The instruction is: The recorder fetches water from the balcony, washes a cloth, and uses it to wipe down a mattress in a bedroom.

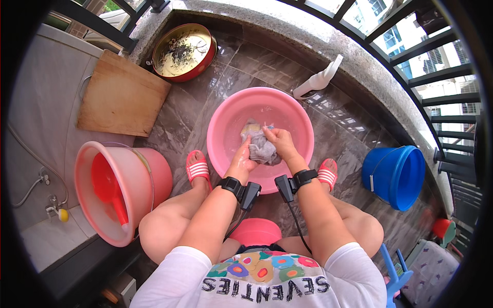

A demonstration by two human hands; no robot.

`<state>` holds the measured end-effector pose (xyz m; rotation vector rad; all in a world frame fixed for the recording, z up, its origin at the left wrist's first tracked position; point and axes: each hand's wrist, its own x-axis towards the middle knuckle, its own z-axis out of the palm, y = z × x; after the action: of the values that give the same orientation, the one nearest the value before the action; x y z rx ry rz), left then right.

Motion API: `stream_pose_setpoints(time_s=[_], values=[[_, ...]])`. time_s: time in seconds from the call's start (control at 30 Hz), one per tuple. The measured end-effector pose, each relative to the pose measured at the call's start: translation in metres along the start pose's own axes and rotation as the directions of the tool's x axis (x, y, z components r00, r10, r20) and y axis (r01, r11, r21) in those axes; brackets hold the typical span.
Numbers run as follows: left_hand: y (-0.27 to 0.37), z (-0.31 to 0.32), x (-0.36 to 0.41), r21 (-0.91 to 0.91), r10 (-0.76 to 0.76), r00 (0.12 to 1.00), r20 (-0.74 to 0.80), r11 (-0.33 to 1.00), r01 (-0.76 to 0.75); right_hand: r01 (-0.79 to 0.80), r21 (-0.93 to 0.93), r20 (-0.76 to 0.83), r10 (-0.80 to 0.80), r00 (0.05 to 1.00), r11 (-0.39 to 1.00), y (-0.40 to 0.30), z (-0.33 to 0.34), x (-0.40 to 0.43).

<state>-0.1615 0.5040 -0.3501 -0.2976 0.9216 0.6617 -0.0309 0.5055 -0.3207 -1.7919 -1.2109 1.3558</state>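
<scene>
A wet grey cloth (262, 148) with a yellowish patch is bunched between my hands, over a round pink plastic basin (215, 115) that holds water. On the cloth's left side, my left hand (242, 157) supports it with the palm turned inward and the fingers against it. My right hand (280, 141) pinches the cloth from the right with thumb and fingers. The basin stands on the tiled floor between my feet, which wear pink sandals with white stripes. Each wrist carries a black strapped device with a cable. The cloth hides part of the fingertips.
At the left stand a pink bucket (86, 204) with a red dipper (106, 181) inside and a wooden board (121, 96). A red round pan (210, 63) with debris lies beyond. A white plastic bottle (317, 81) is near the ledge; a blue bucket (379, 171) stands right.
</scene>
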Motion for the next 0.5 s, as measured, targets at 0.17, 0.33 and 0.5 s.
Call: stream_pose_setpoints(time_s=[0.17,0.33,0.5], values=[[0.013,-0.036,0.020,0.189,0.302,0.932,-0.201,0.945,-0.265,0.084,-0.253,-0.076,-0.106,0.991,0.964,0.006,-0.019,-0.004],[0.009,-0.024,0.016,0.187,0.495,0.777,-0.390,0.868,-0.459,0.086,-0.585,0.142,-0.003,0.990,0.806,0.062,-0.034,0.009],[0.019,-0.021,0.005,-0.015,0.447,0.803,-0.394,0.871,-0.492,0.204,-0.704,0.216,-0.069,0.974,0.680,0.063,0.014,-0.005]])
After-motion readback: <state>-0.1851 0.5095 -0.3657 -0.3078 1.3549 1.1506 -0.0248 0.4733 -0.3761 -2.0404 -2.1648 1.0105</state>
